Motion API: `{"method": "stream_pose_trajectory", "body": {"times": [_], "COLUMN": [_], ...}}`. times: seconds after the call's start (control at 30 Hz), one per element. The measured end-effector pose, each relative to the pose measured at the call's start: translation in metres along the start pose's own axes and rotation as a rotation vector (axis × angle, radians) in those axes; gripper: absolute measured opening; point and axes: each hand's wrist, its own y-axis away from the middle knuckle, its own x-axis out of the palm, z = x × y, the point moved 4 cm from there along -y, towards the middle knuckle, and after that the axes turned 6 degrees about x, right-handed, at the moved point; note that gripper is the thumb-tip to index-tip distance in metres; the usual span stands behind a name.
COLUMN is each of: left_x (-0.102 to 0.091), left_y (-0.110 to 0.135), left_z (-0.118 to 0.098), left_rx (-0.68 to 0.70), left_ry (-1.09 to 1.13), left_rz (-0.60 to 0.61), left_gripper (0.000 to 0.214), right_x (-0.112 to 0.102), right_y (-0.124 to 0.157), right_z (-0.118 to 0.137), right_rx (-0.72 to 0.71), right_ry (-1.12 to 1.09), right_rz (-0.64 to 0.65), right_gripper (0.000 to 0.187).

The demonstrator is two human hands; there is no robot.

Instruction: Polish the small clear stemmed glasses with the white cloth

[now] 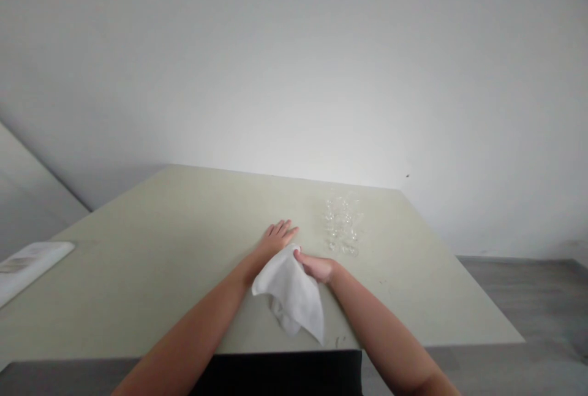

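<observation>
A white cloth (291, 289) hangs in loose folds near the front middle of the table, pinched at its top by my right hand (316, 266). Just beyond the cloth, my left hand (276, 236) has its fingers stretched out and slightly apart over the tabletop. One edge of the cloth overlaps my left wrist; whether it touches there I cannot tell. To the right of both hands stands a cluster of several small clear glass pieces (342, 224), which look like little stemmed glasses, though their outlines are faint.
The pale table (151, 249) meets a grey-white wall (294, 77) at its far edge. A white flat package (34, 264) lies at the left edge. Small marks (340, 342) show near the front edge. Grey wood-look floor (519, 292) is on the right.
</observation>
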Motion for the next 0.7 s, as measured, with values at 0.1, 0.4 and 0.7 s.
{"method": "stream_pose_trajectory", "body": {"times": [0.1,0.4,0.7], "left_x": [0.002,-0.005,0.002], "left_y": [-0.001,0.000,-0.001], "left_z": [0.002,0.002,0.004], "left_rx": [-0.004,-0.017,0.002], "left_ry": [0.003,0.048,0.021], "left_rz": [-0.012,0.013,-0.029], "left_gripper": [0.066,0.071,0.066], "right_x": [0.001,0.002,0.003], "right_y": [0.002,0.002,-0.006], "right_z": [0.003,0.017,0.013], "right_rx": [0.065,0.040,0.039], "right_ry": [-0.027,-0.044,-0.006], "right_rz": [0.023,0.187,0.131], "right_gripper": [0.057,0.045,0.035]}}
